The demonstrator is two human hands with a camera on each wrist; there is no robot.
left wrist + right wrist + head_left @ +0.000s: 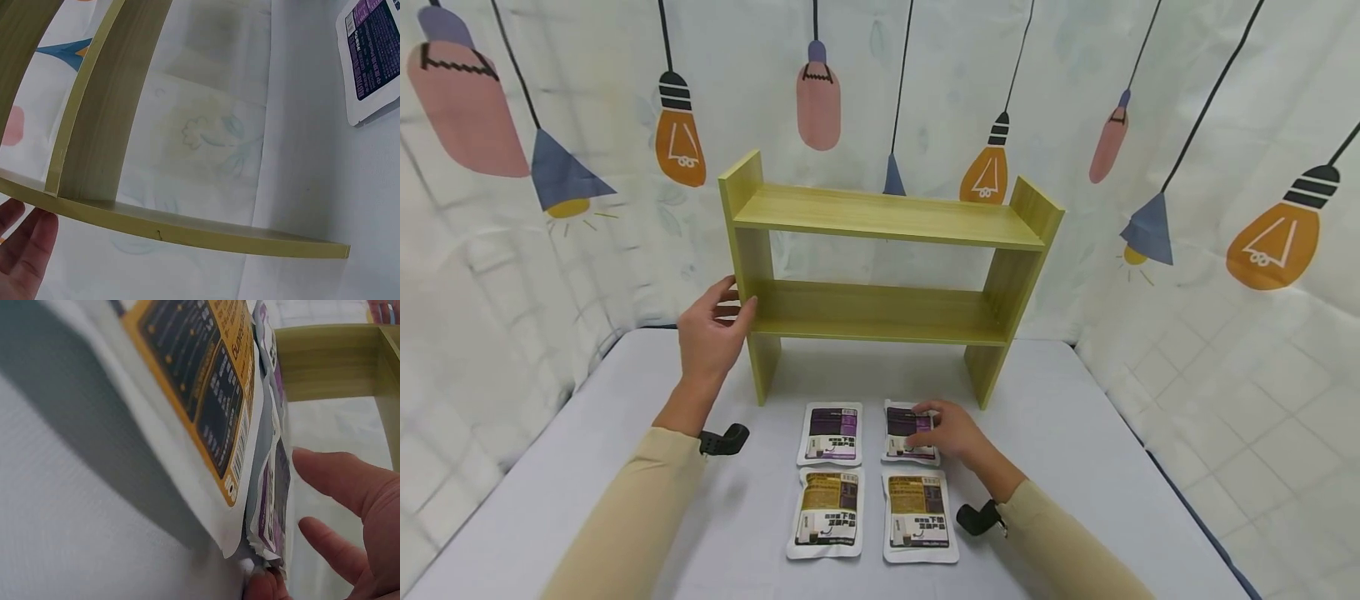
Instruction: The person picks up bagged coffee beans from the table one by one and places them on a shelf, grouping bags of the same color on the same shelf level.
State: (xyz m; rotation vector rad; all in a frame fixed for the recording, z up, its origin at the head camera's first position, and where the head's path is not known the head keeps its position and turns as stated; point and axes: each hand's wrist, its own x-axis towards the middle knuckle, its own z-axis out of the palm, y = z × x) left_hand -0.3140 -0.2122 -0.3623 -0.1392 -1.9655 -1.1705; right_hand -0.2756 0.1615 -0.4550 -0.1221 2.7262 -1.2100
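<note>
On grey cloth point(1075, 433), our open left hand point(707, 333) touches the shelf point(880, 312); right hand point(951, 433) pinches the upper-right purple pouch point(904, 427).

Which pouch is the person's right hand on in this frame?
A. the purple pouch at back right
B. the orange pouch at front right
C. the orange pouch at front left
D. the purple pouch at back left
A: the right hand lies on the back right purple pouch, its fingers at the pouch's edge, nearest the wooden shelf.

Bright, even light, soft shadows; wide-angle edge bending, wrist close-ups blurred.
</note>
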